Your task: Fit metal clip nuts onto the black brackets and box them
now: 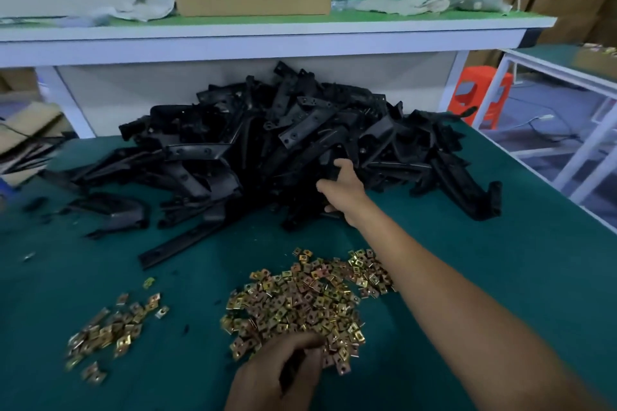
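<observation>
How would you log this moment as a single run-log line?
phase: picking parts | right hand: grips bracket in black pile | left hand: fingertips in clip nuts, grasp unclear

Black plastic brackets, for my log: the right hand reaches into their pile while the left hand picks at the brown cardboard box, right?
One slip: in the head view the left hand picks at the heap of gold metal clip nuts; the right hand reaches into the black plastic brackets.

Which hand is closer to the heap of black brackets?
Right. The right hand touches the heap of black brackets at its near edge; the left hand lies short of it, among the clip nuts.
</observation>
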